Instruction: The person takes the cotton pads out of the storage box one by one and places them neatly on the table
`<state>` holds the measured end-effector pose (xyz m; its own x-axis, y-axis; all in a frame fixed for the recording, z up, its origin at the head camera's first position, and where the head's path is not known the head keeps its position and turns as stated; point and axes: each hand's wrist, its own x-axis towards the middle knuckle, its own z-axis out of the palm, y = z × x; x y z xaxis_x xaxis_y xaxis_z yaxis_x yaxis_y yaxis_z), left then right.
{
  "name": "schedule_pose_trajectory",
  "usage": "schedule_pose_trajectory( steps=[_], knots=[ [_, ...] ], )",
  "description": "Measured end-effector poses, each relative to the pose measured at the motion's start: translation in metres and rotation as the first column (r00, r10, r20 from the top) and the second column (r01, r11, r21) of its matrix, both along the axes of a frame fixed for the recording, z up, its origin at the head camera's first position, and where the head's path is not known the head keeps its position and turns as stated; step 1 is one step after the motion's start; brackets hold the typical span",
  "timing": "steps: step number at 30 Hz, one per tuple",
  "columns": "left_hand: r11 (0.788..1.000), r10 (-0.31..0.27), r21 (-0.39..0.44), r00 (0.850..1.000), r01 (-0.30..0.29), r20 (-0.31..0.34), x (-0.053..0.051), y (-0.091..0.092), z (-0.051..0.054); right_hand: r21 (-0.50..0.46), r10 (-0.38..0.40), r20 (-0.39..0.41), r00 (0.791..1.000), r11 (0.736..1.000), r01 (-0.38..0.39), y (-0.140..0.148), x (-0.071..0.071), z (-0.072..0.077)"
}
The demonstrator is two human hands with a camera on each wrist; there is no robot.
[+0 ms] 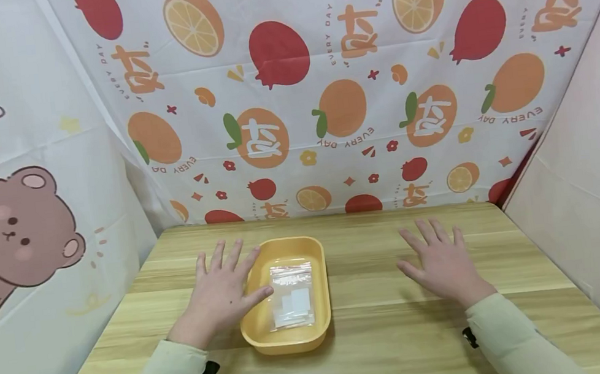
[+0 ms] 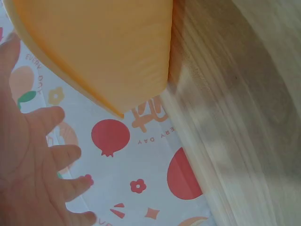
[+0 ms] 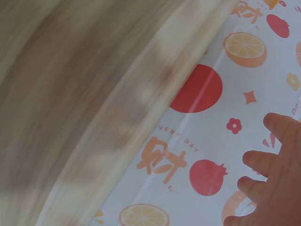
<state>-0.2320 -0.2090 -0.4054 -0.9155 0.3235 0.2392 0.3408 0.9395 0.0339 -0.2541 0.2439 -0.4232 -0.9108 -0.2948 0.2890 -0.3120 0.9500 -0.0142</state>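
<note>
A yellow plastic tray [image 1: 290,347] stands left of the middle of the wooden table. Inside it lies a clear zip bag [image 1: 291,280] with several white flat pieces [image 1: 298,303] in it; their kind is not clear. My left hand [image 1: 220,292] hovers at the tray's left side, fingers spread, its thumb over the left rim. The left wrist view shows this hand empty beside the tray's outer wall [image 2: 113,47]. Off to the tray's right, my right hand [image 1: 442,263] is held over the table, fingers spread and holding nothing.
The wooden table [image 1: 385,350] ends at a fruit-print cloth [image 1: 292,120] at the back. A cloth with a bear print [image 1: 21,231] hangs on the left, and a pale plain cloth [image 1: 582,179] on the right. Black bands show at both sleeve cuffs.
</note>
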Motion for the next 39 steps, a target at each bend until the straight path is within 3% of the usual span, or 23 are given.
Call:
schedule_pose_trajectory(
  steps=[11,14,16,20,22,27,29,31,34,39],
  knots=[
    [0.993,0.047,0.102,0.992,-0.059,0.117,0.0,-0.001,-0.001,-0.084,0.09,0.024,0.996,0.993,-0.088,-0.026,-0.006,0.012],
    [0.978,0.029,0.198,0.983,-0.065,0.182,-0.002,-0.002,0.0,-0.124,0.136,0.033,0.99,0.984,-0.131,-0.036,-0.007,0.017],
    [0.957,0.012,0.278,0.972,-0.079,0.235,-0.004,-0.003,0.0,-0.162,0.167,0.038,0.985,0.974,-0.159,-0.043,-0.008,0.02],
    [0.889,-0.013,0.433,0.935,-0.152,0.354,-0.01,-0.005,0.0,-0.229,0.226,0.049,0.973,0.951,-0.209,-0.057,-0.01,0.026],
    [0.84,-0.034,0.506,0.911,-0.197,0.412,-0.013,-0.007,-0.002,-0.253,0.253,0.054,0.966,0.939,-0.232,-0.064,-0.012,0.028],
    [0.664,-0.141,0.681,0.843,-0.308,0.519,-0.021,-0.014,-0.011,-0.313,0.318,0.073,0.945,0.907,-0.281,-0.082,-0.014,0.034],
    [0.603,-0.189,0.723,0.819,-0.338,0.541,-0.024,-0.017,-0.015,-0.335,0.336,0.093,0.937,0.897,-0.288,-0.089,-0.015,0.035],
    [0.564,-0.231,0.746,0.8,-0.353,0.553,-0.026,-0.02,-0.019,-0.355,0.351,0.119,0.929,0.889,-0.29,-0.096,-0.017,0.035],
    [0.524,-0.275,0.768,0.78,-0.369,0.562,-0.028,-0.024,-0.025,-0.378,0.358,0.161,0.92,0.883,-0.278,-0.105,-0.02,0.035],
    [0.452,-0.314,0.795,0.763,-0.404,0.565,-0.03,-0.028,-0.034,-0.379,0.377,0.205,0.903,0.881,-0.282,-0.124,-0.027,0.034]
  ],
)
